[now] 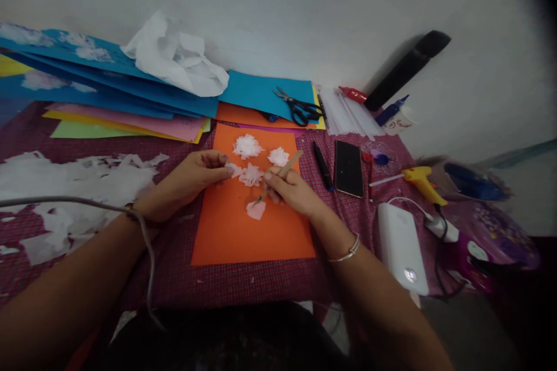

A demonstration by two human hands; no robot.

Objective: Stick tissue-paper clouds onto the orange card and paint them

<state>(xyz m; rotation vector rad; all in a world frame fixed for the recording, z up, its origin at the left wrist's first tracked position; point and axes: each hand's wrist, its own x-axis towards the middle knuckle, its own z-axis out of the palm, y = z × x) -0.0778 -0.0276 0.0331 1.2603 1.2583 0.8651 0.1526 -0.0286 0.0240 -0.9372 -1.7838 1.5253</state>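
Note:
An orange sheet (256, 243) lies on the cloth in front of me, with white crumpled-paper flowers (247, 146) on its upper half. My left hand (209, 168) is over the sheet's left edge, thumb and fingers pinching a small piece of white paper (234, 170) beside the middle flower (251, 175). My right hand (285, 186) is closed around a thin wooden-coloured brush (290, 164) that slants down to the left. The brush's lower end meets a small pale pink patch (256, 210) on the sheet.
Scissors (298, 107) lie on blue sheets behind. White paper scraps (69, 185) spread at the left. To the right are a black marker (322, 165), a phone (348, 168), a yellow glue gun (424, 184) and a white power bank (402, 248). A grey cable crosses my left forearm.

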